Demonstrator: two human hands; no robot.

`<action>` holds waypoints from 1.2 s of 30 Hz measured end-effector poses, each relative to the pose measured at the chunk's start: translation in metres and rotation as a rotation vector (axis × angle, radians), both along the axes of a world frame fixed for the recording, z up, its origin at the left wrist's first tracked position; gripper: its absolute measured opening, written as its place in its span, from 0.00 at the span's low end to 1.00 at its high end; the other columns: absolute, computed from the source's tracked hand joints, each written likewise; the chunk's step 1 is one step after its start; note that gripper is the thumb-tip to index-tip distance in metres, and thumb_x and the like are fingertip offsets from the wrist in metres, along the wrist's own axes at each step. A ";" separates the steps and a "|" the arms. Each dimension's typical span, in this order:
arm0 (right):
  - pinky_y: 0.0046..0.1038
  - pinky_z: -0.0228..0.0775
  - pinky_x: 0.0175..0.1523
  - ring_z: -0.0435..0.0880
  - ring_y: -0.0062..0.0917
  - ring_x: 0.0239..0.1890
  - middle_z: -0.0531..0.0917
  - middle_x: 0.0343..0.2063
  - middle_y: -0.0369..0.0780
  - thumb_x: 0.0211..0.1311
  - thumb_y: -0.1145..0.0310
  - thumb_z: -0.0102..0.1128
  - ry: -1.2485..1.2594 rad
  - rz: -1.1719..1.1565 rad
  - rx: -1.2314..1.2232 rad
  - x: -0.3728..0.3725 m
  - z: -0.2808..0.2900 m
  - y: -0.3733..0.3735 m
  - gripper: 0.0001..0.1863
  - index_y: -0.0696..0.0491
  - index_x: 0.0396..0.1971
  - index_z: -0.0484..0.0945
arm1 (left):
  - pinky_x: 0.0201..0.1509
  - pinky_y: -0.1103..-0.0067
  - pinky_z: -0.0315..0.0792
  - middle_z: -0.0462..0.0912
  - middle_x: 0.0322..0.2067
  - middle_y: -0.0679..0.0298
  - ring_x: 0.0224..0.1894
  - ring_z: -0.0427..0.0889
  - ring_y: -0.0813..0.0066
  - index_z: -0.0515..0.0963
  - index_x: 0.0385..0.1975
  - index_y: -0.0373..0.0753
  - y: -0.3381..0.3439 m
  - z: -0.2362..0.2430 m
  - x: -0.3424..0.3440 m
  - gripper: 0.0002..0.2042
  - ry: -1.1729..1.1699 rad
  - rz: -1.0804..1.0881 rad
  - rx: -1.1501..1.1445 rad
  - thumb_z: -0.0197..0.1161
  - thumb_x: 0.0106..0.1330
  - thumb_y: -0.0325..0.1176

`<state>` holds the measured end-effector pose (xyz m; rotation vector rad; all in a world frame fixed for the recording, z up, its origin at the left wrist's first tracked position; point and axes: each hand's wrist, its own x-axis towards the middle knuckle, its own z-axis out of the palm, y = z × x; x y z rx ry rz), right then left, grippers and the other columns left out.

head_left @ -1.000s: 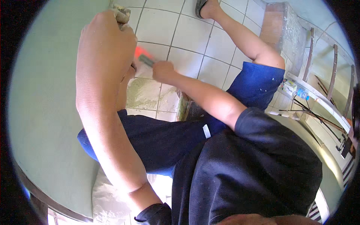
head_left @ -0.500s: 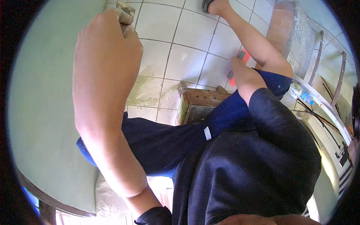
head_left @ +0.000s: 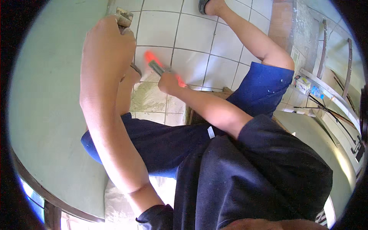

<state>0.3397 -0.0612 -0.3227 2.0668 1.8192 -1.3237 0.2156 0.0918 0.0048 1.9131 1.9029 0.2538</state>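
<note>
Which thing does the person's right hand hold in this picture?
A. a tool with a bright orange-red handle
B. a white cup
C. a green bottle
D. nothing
A: the right hand is closed around a tool with a bright orange-red handle above the tiled floor.

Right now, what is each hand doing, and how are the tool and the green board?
left hand: closed on a small worn block at the board's edge
small worn block: gripped, partly hidden
right hand: gripping the orange tool
orange tool: held above the floor tiles
green board: standing, unbroken
</note>
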 end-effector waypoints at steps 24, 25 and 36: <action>0.48 0.79 0.42 0.87 0.43 0.37 0.86 0.34 0.50 0.56 0.70 0.56 -0.036 0.911 -0.037 -0.043 0.018 -0.055 0.11 0.58 0.34 0.83 | 0.38 0.66 0.74 0.82 0.33 0.50 0.32 0.81 0.60 0.73 0.51 0.32 -0.035 0.045 -0.021 0.18 -0.062 0.221 0.094 0.60 0.64 0.32; 0.47 0.79 0.42 0.87 0.43 0.37 0.86 0.34 0.50 0.56 0.70 0.55 -0.015 0.925 -0.023 -0.036 0.030 -0.047 0.11 0.59 0.34 0.83 | 0.45 0.63 0.73 0.81 0.37 0.46 0.41 0.80 0.53 0.74 0.49 0.30 -0.045 0.052 -0.009 0.16 -0.032 0.251 0.196 0.57 0.63 0.30; 0.43 0.79 0.37 0.88 0.37 0.38 0.87 0.32 0.47 0.61 0.71 0.53 -0.561 0.619 0.452 0.036 0.021 0.116 0.11 0.55 0.32 0.86 | 0.32 0.69 0.75 0.84 0.29 0.55 0.24 0.82 0.68 0.74 0.54 0.35 -0.073 0.046 -0.060 0.19 -0.184 0.270 0.039 0.62 0.65 0.37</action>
